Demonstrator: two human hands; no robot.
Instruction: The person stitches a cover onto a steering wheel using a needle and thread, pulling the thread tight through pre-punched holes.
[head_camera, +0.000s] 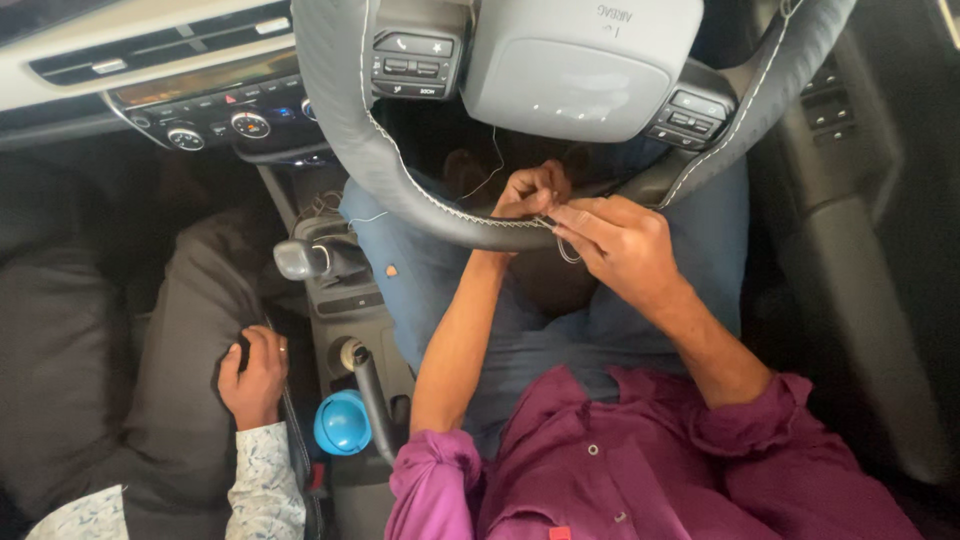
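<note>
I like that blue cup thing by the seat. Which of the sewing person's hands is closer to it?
Left. The left hand is up at the steering wheel, above the blue cup; the right hand is farther right.

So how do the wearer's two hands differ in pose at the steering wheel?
The left hand reaches up from below the steering wheel rim, fingers curled at the stitched seam; the right hand lies over the rim from the side, palm down. The left hand is partly hidden behind the rim; the right hand shows its whole back. Both pinch at the white thread on the grey cover.
</note>
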